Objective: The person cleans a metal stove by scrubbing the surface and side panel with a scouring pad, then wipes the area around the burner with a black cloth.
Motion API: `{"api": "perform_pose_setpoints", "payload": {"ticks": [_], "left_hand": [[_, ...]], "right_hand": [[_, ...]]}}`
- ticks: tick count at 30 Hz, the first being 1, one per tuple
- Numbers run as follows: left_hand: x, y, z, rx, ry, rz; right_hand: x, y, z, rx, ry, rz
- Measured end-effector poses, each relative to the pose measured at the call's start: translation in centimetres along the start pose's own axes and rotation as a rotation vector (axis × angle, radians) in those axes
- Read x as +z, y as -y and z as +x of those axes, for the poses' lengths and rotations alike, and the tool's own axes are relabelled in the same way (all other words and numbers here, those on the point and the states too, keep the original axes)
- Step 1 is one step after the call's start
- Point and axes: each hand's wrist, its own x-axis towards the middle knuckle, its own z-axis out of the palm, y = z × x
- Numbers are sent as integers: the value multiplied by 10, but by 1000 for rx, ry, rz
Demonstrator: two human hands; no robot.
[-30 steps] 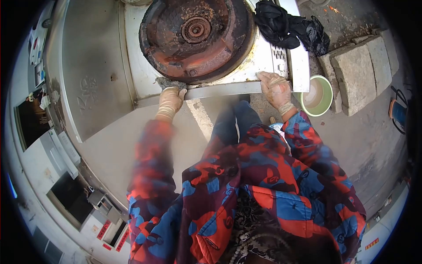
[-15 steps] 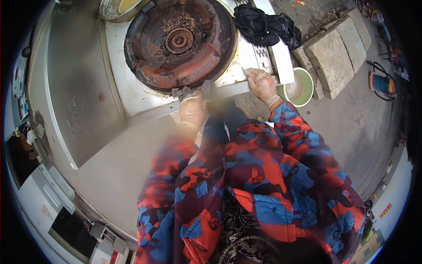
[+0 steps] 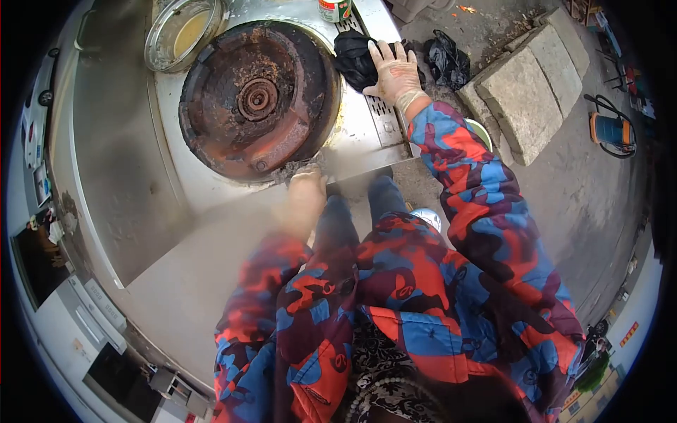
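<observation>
A large round burner [image 3: 282, 137], rusty and crusted, sits on the white metal stove top [image 3: 360, 130]. My left hand [image 3: 303, 194], in a pale thin glove and partly blurred, is closed on a grey scouring pad [image 3: 285, 172] at the burner's near edge. My right hand [image 3: 396, 76], gloved too, reaches forward with its fingers spread over a crumpled black bundle [image 3: 352, 58], cloth or plastic, on the slotted part of the stove. Whether the palm presses on the bundle is hidden.
A metal basin [image 3: 154, 44] of yellowish liquid stands behind the burner, and a can [image 3: 334, 10] at the far edge. Right of the stove are a black plastic bag [image 3: 448, 62], a green bucket [image 3: 482, 134], stone slabs [image 3: 525, 95] and an orange machine [image 3: 611, 132].
My right hand has left the stove's front edge and moved forward to the black bundle, its fingers now spread. My left hand stays with the scouring pad at the burner's edge. The view has shifted.
</observation>
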Motion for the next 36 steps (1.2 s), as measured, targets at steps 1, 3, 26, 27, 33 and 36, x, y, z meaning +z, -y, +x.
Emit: {"api": "perform_pose_setpoints", "payload": {"ticks": [1, 3, 26, 27, 33, 36], "left_hand": [[6, -16, 18, 26, 12, -13], [7, -56, 54, 148, 42, 28], [37, -108, 139, -116, -170, 70], [37, -103, 157, -51, -218, 81], [29, -89, 125, 23, -235, 116], [16, -79, 76, -56, -47, 46]], "right_hand": [[8, -5, 6, -70, -103, 23], [20, -16, 24, -107, -107, -21], [6, -40, -24, -168, -137, 268], [6, -35, -11, -205, -113, 233], [10, -25, 6, -279, -117, 142], [12, -41, -5, -221, -44, 354]]}}
